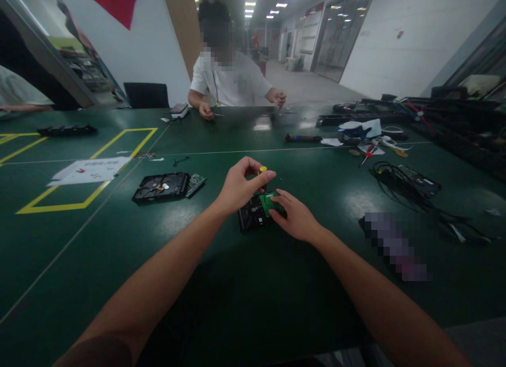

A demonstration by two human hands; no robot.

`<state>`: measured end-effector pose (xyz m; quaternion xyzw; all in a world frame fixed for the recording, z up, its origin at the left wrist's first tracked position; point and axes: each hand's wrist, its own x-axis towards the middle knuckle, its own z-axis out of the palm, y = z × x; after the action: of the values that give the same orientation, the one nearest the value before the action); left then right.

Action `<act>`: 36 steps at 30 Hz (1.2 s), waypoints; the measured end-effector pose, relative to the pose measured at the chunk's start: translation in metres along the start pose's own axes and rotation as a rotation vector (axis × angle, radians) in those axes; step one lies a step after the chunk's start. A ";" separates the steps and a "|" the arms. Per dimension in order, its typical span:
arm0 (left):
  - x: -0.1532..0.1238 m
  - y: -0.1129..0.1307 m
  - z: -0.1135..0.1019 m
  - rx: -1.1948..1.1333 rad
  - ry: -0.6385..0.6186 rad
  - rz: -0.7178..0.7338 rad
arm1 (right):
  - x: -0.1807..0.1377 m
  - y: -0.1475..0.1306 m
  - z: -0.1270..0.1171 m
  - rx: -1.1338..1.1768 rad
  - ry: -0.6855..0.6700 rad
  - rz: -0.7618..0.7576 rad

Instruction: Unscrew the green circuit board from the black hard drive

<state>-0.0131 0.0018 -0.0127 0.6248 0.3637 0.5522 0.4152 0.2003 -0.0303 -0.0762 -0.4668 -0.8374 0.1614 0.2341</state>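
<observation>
A black hard drive [247,218] with a green circuit board [268,201] lies on the table in front of me. My left hand [242,185] is closed around a small screwdriver [263,169], its yellow cap showing between thumb and fingers. The screwdriver stands roughly upright over the drive's far edge; its tip is hidden. From the right, my right hand [294,215] grips the drive, thumb and fingers on the green board.
To the left lie another hard drive [161,186], a loose circuit board [195,184] and white paper [89,170]. Cables [399,187], a red-handled tool [368,155] and a pixelated object [395,245] are on the right. Across the table sits a person [233,82] holding a thin tool.
</observation>
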 end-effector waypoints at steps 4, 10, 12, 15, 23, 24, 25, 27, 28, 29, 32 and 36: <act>-0.001 -0.001 0.001 -0.013 -0.021 -0.019 | 0.000 -0.001 -0.001 0.011 -0.005 0.010; 0.000 0.003 -0.002 0.033 -0.135 0.047 | 0.000 0.000 -0.001 0.004 -0.006 0.008; 0.000 0.004 -0.002 0.052 -0.152 0.061 | 0.000 0.001 -0.001 0.003 0.000 0.003; 0.000 0.006 -0.002 0.008 -0.183 0.047 | 0.000 0.001 0.000 0.003 0.004 -0.002; 0.000 0.005 -0.003 -0.123 -0.201 -0.055 | 0.001 0.000 -0.001 -0.010 -0.006 -0.016; 0.000 0.004 -0.003 -0.112 -0.189 -0.053 | 0.001 0.000 -0.001 -0.004 -0.003 -0.022; 0.001 0.003 -0.002 -0.093 -0.173 -0.048 | 0.001 0.000 -0.001 0.002 0.000 -0.026; 0.001 0.002 -0.002 -0.044 -0.136 -0.029 | 0.000 0.001 0.000 0.010 0.008 -0.020; 0.001 0.001 -0.001 -0.022 -0.119 -0.017 | 0.000 0.001 0.000 0.012 0.010 -0.013; 0.001 0.001 -0.001 -0.002 -0.105 -0.005 | 0.000 0.002 0.001 0.012 0.012 -0.007; 0.000 0.001 -0.002 0.045 -0.076 0.022 | 0.000 0.003 0.002 0.006 0.013 -0.007; 0.000 0.003 -0.002 0.023 -0.088 0.022 | 0.000 0.003 0.001 -0.016 0.000 -0.018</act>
<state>-0.0155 0.0012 -0.0093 0.6572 0.3443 0.5246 0.4175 0.2021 -0.0287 -0.0789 -0.4613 -0.8427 0.1527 0.2320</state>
